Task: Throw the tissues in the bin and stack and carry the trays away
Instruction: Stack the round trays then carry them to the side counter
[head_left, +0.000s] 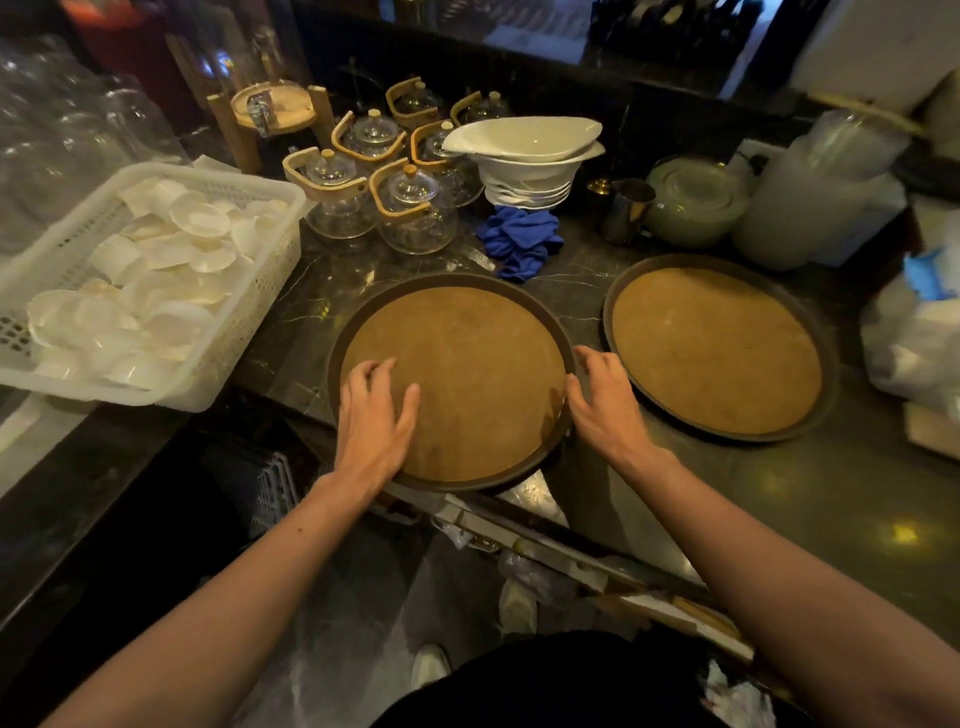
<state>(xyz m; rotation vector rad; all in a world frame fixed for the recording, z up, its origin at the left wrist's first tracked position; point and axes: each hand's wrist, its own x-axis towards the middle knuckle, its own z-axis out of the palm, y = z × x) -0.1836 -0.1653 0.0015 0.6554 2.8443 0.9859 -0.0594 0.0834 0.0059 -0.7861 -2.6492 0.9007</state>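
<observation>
Two hands on the left tray (467, 364), both of them yours.
Your left hand (371, 415) lies on the tray's tan surface, fingers spread and lightly bent, resting there rather than gripping. Your right hand (605, 402) curls its fingers and thumb over the tray's right rim. This round, dark-rimmed tray sits on the dark counter (779, 493), its near edge overhanging the front. The right tray (717, 348), of the same kind, lies flat just beside it, not touching. A blue cloth (522, 241) lies behind them.

Forearms forward; left hand (376, 415) flat, spread; right hand (605, 408) in curled pinch.
</observation>
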